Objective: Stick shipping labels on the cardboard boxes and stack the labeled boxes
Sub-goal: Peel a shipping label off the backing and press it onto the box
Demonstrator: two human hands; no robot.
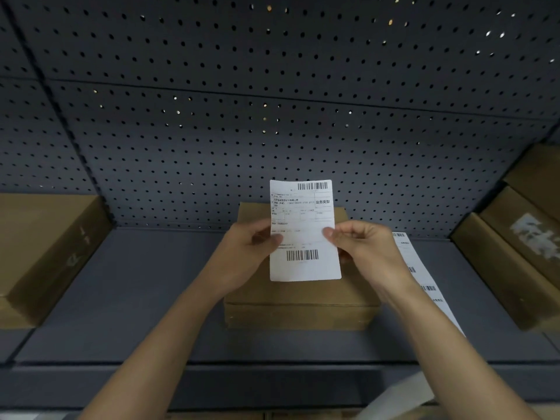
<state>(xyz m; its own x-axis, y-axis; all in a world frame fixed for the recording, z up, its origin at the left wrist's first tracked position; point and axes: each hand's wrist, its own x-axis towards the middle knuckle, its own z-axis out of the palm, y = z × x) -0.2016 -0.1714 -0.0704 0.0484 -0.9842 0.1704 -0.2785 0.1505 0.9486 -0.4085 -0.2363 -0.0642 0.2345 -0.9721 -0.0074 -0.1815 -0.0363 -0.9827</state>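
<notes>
The left hand (248, 253) and right hand (360, 247) pinch the shipping label (304, 231) by its side edges above the centre cardboard box (300, 301). Lowering it level and pressing flat should prevent wrinkles.

A dark grey shelf (136, 298) backed by a perforated panel (272, 116) carries a closed cardboard box (303, 310) at its middle. A strip of shipping labels (424, 277) lies flat just beside that box on the right. A larger box (39, 253) sits at the left end, and stacked boxes (500, 268) at the right end.
</notes>
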